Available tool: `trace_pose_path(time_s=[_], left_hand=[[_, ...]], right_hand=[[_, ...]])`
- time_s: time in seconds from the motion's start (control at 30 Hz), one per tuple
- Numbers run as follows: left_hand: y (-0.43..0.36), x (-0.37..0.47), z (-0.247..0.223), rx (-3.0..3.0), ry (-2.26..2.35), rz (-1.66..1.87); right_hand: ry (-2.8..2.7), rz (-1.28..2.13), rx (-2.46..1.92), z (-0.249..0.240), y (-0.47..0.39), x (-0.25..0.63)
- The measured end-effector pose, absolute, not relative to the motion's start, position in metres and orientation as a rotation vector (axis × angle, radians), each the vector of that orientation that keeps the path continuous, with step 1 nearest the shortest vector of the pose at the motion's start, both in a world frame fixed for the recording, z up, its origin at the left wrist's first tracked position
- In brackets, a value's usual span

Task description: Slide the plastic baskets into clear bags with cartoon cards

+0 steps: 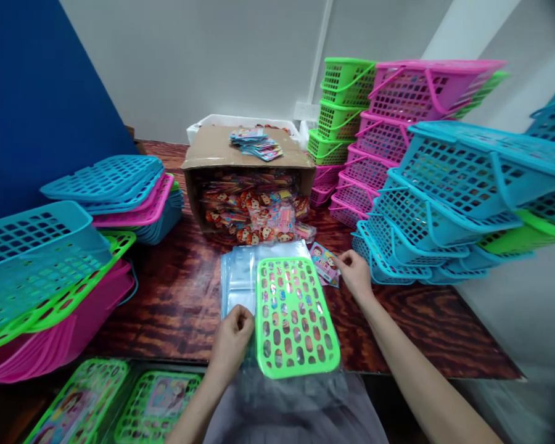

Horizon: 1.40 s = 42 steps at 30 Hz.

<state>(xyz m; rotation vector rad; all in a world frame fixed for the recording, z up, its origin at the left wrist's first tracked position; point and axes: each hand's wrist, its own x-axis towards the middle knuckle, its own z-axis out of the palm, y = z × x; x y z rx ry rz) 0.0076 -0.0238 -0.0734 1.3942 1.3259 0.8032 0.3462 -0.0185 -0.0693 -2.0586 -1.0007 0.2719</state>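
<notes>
A green basket lid (pixel 296 317) lies at the front edge of the table, inside or under clear plastic, with small colourful items showing through its holes. My left hand (pixel 235 333) is closed at the lid's left side, pinching what looks like the clear plastic. To the right, my right hand (pixel 351 271) pinches the edge of a colourful printed card (pixel 324 261) on the table. Behind and left of the lid lies a stack of clear plastic bags (pixel 238 277).
An open cardboard box (pixel 194 203) of printed packets stands behind, with cards (pixel 255 143) on top. Stacked blue baskets (pixel 425 209) and pink baskets (pixel 379 139) rise at the right. More baskets (pixel 50 246) fill the left; green-topped baskets (pixel 160 401) sit below the table edge.
</notes>
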Motion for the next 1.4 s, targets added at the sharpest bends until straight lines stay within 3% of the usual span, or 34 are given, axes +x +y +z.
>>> trace_pose_path(time_s=[0.17, 0.4, 0.53, 0.6, 0.7, 0.83, 1.1, 1.4], left_hand=[[-0.023, 0.003, -0.069, 1.593, 1.361, 0.733], [-0.024, 0.005, -0.061, 1.720, 1.355, 0.659], [-0.057, -0.016, -0.043, 1.845, 1.359, 0.909], [-0.084, -0.027, -0.036, 2.139, 1.160, 1.123], [-0.116, -0.033, -0.034, 2.622, 0.716, 1.096], [-0.118, -0.023, -0.036, 2.750, 0.630, 1.104], [-0.093, -0.014, -0.004, 2.689, 0.536, 1.199], [-0.086, -0.013, 0.015, 2.702, 0.495, 1.186]], right_hand=[[-0.765, 0.387, -1.710, -0.052, -0.054, 0.332], [-0.394, 0.836, -1.433, -0.026, -0.151, 0.315], [-0.274, 1.127, -1.435, -0.027, -0.222, 0.290], [-0.284, 1.314, -1.461, -0.031, -0.249, 0.271], [-0.346, 1.481, -1.475, -0.036, -0.270, 0.237], [-0.355, 1.630, -1.412, -0.040, -0.266, 0.197], [-0.517, 1.742, -1.377, -0.047, -0.245, 0.169], [-0.407, 1.573, -1.395, -0.024, -0.233, 0.173]])
